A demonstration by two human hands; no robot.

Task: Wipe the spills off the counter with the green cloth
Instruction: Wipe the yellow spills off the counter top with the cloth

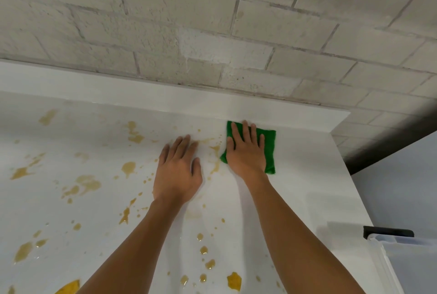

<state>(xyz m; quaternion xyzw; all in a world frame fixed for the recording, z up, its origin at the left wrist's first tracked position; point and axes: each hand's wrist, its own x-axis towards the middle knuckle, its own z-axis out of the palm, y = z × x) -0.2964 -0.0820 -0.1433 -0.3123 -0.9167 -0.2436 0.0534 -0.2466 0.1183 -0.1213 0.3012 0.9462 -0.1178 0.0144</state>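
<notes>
Amber spills [234, 280] nearest us, dotted over white counter [307, 187]. Green cloth [270, 149] at far right, by rear ledge [142, 95]. Our right hand [246, 151] lies flat on it, fingers straight, slightly spread. Our left hand [177, 170] lies flat on counter just beside it, fingers together.

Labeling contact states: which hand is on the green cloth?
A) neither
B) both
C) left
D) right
D: the right hand lies flat, fingers straight, on the green cloth, while the left hand rests on the counter beside it.
</notes>
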